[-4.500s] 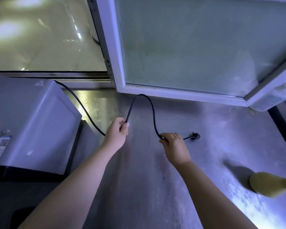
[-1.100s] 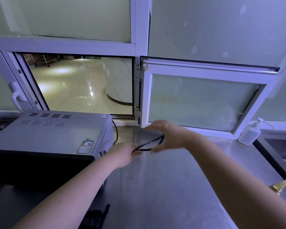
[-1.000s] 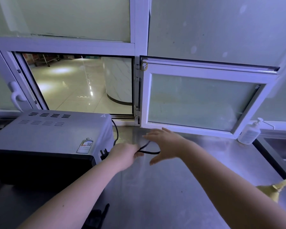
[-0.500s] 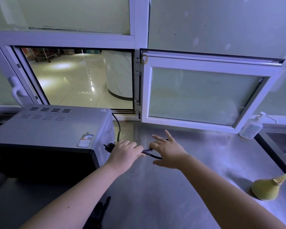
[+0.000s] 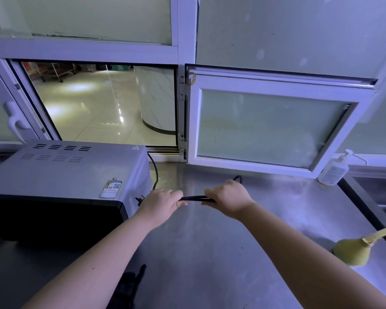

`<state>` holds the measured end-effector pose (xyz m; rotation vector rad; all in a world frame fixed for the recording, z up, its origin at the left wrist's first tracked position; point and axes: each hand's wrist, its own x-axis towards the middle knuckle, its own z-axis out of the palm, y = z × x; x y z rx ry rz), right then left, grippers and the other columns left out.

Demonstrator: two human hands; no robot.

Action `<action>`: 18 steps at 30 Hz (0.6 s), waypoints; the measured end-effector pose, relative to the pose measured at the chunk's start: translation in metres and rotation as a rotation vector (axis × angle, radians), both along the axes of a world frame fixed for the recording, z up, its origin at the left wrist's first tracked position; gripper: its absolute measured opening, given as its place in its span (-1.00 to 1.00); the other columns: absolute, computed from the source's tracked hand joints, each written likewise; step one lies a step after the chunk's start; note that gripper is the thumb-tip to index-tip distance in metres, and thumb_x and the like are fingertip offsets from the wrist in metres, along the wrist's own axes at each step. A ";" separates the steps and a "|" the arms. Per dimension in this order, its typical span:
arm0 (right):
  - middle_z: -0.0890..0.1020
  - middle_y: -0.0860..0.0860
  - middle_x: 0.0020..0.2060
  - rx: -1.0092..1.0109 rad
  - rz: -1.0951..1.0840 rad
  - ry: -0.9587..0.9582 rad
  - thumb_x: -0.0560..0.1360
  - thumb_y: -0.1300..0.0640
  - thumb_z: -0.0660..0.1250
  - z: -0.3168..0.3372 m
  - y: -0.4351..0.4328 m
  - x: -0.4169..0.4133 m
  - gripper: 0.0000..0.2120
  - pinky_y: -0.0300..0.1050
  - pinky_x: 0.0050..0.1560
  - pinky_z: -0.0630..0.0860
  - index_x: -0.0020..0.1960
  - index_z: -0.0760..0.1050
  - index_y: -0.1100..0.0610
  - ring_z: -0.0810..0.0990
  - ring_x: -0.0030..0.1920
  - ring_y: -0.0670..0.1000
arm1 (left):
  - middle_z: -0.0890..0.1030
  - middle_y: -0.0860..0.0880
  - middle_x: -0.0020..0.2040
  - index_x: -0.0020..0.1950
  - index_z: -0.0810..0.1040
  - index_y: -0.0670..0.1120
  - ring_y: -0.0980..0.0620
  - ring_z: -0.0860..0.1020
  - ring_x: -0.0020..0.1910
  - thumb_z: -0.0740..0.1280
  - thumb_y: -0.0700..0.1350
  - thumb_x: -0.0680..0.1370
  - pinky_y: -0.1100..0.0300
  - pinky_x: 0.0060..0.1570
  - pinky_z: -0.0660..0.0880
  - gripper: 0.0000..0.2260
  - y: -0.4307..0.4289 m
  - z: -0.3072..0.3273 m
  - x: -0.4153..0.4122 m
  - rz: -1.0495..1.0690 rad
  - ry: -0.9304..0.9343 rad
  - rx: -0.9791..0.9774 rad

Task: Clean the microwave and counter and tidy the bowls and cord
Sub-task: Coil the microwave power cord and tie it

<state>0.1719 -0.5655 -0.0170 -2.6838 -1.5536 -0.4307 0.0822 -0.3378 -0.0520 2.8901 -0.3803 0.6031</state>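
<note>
Both hands, left hand [image 5: 159, 202] and right hand [image 5: 228, 198], grip folded black power cord [image 5: 196, 198] beside grey metal microwave [image 5: 60, 172]; cord-tidying step, next probably needs securing the bundle.

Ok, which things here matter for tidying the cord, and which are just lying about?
In use: cord, left hand, right hand, microwave, counter.
Lying about: pump bottle, yellow-green funnel-shaped thing, open window.

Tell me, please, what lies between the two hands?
In the head view, a folded stretch of black cord spans from left hand to right hand, above the counter.
</note>
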 end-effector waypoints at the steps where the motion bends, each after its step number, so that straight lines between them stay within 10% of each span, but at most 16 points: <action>1: 0.47 -0.01 -0.48 -0.010 -0.012 0.003 0.54 -0.11 0.31 0.002 0.001 0.000 -0.72 -0.13 -0.26 0.21 -0.21 0.42 0.06 0.30 -0.47 0.13 | 0.21 0.07 -0.46 -0.27 0.21 -0.02 -0.02 0.25 -0.50 -0.05 0.29 0.61 0.21 -0.52 0.16 -0.56 -0.001 0.000 -0.001 0.015 0.019 -0.054; 7: 0.56 0.02 -0.19 -0.076 -0.209 0.212 0.57 -0.26 0.11 0.023 0.015 0.004 -0.64 -0.04 -0.19 0.30 -0.11 0.35 0.03 0.50 -0.08 0.11 | 0.28 0.05 -0.47 -0.26 0.30 -0.01 0.08 0.26 -0.48 0.18 0.11 0.62 0.15 -0.43 0.17 -0.68 -0.012 -0.001 0.004 0.246 0.267 -0.546; 14: 0.43 -0.05 -0.33 0.000 -0.345 0.464 0.60 -0.25 0.02 0.035 0.027 0.020 -0.60 -0.04 -0.31 0.32 -0.04 0.29 0.09 0.45 -0.23 0.10 | 0.56 -0.16 -0.24 -0.12 0.48 -0.10 -0.03 0.41 -0.32 0.17 0.12 0.63 0.12 -0.27 0.30 -0.68 -0.013 0.006 0.035 0.399 0.295 -0.884; 18: 0.41 -0.04 -0.38 0.214 -0.375 0.471 0.63 -0.17 0.04 0.035 0.032 0.024 -0.65 -0.07 -0.38 0.23 -0.14 0.24 0.08 0.40 -0.30 0.10 | 0.35 0.02 -0.43 -0.17 0.49 -0.09 0.00 0.30 -0.40 0.22 0.10 0.62 0.14 -0.29 0.25 -0.70 -0.023 0.019 0.045 0.451 0.286 -1.129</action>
